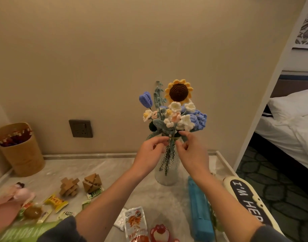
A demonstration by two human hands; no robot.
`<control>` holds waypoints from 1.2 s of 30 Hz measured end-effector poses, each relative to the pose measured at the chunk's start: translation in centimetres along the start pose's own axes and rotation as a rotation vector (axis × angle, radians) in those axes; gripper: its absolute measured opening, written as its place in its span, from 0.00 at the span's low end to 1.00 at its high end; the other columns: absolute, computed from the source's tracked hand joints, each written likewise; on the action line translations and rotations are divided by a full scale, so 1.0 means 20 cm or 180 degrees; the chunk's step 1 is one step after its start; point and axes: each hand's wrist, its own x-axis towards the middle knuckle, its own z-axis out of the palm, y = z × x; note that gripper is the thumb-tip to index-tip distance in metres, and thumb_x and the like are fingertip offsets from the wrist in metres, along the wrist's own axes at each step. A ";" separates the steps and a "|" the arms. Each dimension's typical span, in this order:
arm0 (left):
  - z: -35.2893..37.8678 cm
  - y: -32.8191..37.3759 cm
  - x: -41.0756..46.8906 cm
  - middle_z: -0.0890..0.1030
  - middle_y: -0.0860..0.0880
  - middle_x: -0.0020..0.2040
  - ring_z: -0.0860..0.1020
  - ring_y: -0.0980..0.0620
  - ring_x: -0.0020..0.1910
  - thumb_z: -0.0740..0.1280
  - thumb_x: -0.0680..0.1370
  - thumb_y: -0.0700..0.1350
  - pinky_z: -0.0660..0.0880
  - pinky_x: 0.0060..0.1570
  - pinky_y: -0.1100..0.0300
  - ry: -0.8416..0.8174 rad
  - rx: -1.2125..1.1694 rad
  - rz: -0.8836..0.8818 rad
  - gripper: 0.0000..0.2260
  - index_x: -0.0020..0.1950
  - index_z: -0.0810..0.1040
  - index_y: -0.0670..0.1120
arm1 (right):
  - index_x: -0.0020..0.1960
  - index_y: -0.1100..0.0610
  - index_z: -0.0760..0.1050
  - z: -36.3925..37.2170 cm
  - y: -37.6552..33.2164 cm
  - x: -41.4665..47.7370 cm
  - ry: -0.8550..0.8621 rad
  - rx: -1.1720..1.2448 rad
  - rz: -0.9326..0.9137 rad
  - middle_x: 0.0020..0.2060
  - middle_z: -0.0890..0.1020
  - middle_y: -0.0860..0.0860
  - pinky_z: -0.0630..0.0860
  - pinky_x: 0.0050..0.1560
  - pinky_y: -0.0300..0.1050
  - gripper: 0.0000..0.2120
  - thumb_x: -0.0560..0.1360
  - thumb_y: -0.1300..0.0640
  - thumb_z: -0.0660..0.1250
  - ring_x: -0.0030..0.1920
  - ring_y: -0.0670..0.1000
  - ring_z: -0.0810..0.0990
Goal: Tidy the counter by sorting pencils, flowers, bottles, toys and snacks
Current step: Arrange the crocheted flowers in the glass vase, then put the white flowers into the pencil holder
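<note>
A bunch of crocheted flowers (175,109), with a sunflower, a blue tulip and white blooms, stands in a clear glass vase (165,173) on the marble counter (149,193). My left hand (149,151) and my right hand (189,151) are at the vase's mouth, and each pinches the stems from its own side. Two wooden puzzle toys (79,186) sit left of the vase. Snack packets (55,203) lie at the front left. A red bear toy (160,233) and an orange snack pouch (135,222) lie at the front.
A woven basket (20,152) with small items stands at the back left against the wall. A blue case (200,208) and a cream sign with letters (245,198) lie at the right. The counter's right edge drops to a carpeted floor near a bed.
</note>
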 end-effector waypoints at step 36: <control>0.63 -0.31 -0.29 0.67 0.48 0.73 0.67 0.54 0.69 0.61 0.80 0.39 0.64 0.65 0.64 -0.1890 0.0796 -0.0652 0.25 0.76 0.61 0.48 | 0.71 0.52 0.65 -0.27 0.58 -0.60 -0.0828 0.0922 0.1646 0.65 0.73 0.47 0.68 0.63 0.39 0.26 0.76 0.65 0.63 0.63 0.45 0.72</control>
